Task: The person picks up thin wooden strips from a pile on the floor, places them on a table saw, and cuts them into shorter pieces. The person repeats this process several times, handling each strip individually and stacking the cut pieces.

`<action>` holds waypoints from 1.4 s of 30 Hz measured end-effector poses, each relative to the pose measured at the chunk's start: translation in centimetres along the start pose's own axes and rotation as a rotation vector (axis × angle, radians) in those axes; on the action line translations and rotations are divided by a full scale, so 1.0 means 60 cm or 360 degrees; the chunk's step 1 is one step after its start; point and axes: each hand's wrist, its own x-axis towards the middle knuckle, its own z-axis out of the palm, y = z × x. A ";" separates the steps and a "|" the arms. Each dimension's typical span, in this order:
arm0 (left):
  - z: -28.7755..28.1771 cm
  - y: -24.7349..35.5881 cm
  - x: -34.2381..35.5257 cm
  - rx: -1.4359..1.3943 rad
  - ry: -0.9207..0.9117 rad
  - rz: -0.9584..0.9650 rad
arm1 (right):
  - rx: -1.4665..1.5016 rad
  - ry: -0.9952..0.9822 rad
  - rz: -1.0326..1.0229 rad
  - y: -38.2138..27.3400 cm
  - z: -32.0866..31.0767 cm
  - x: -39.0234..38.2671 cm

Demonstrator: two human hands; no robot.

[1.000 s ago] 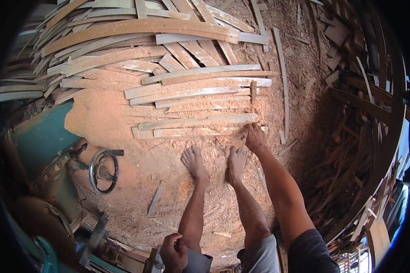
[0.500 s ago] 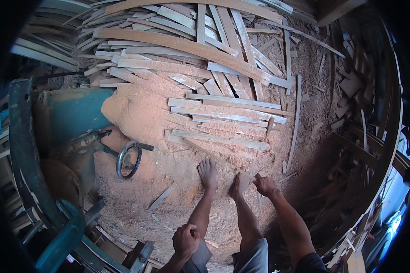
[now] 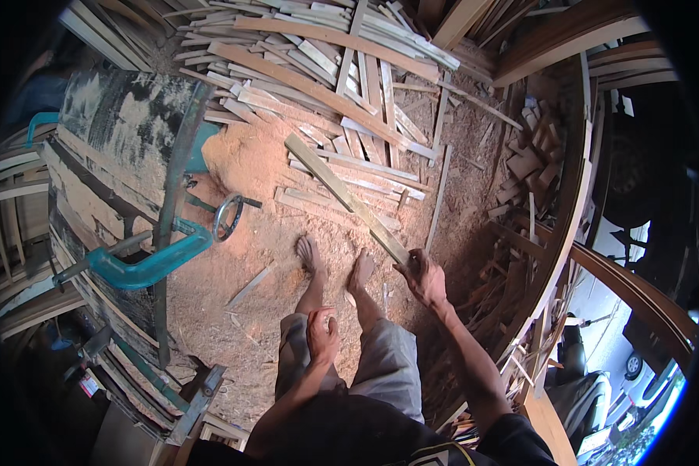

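Observation:
My right hand (image 3: 421, 276) grips the near end of a long, narrow pale wooden slat (image 3: 326, 179), which slants up and left over the sawdust, above my bare feet. My left hand (image 3: 320, 335) is closed in front of my left thigh; what it holds, if anything, is hidden. Below the slat's far part, more slats (image 3: 311, 202) lie on the sawdust-covered floor (image 3: 210, 311).
A large heap of slats (image 3: 311, 54) lies ahead. On the left, a machine with a handwheel (image 3: 227, 217) and a teal clamp (image 3: 155, 260) stands beside a sawdust pile (image 3: 237, 155). On the right are offcuts (image 3: 528, 163), long boards (image 3: 637, 299) and a vehicle outside (image 3: 637, 373).
My right hand has lifted a slat from the floor; it now rises angled toward the camera. The view has shifted, showing more of the machine's top and my shorts.

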 end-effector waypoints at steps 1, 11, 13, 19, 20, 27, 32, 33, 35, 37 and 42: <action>-0.007 0.045 0.000 -0.0238 -0.0022 -0.0114 | 0.0043 0.0157 -0.0120 -0.021 -0.019 -0.019; -0.348 0.619 -0.111 -0.2618 -0.1131 0.0910 | 0.1135 -0.0450 0.0238 -0.178 -0.130 -0.119; -0.414 0.688 -0.181 -0.2855 -0.1284 0.1179 | 0.1048 -0.0435 0.0305 -0.198 -0.127 -0.136; -0.515 0.752 -0.330 -0.3193 -0.1121 0.1774 | 0.1355 -0.0477 0.0152 -0.241 -0.101 -0.199; -0.521 0.754 -0.350 -0.3224 -0.1046 0.1875 | 0.1376 -0.0496 0.0181 -0.246 -0.099 -0.206; -0.496 0.758 -0.443 -0.3492 -0.0640 0.2238 | 0.0940 -0.0545 0.0247 -0.252 -0.048 -0.273; -0.528 0.737 -0.453 -0.3335 -0.1127 0.2164 | 0.0797 -0.0622 0.0208 -0.250 -0.025 -0.315; -0.535 0.736 -0.457 -0.3325 -0.1177 0.2120 | 0.0785 -0.0614 0.0104 -0.253 -0.028 -0.318; -0.554 0.730 -0.468 -0.3303 -0.1287 0.1963 | 0.0902 -0.0597 0.0227 -0.263 -0.035 -0.320; -0.564 0.725 -0.471 -0.3237 -0.1374 0.1856 | 0.0914 -0.0541 0.0238 -0.272 -0.044 -0.319; -0.596 0.698 -0.461 -0.3004 -0.1555 0.1780 | 0.0792 -0.0407 0.0296 -0.278 -0.061 -0.314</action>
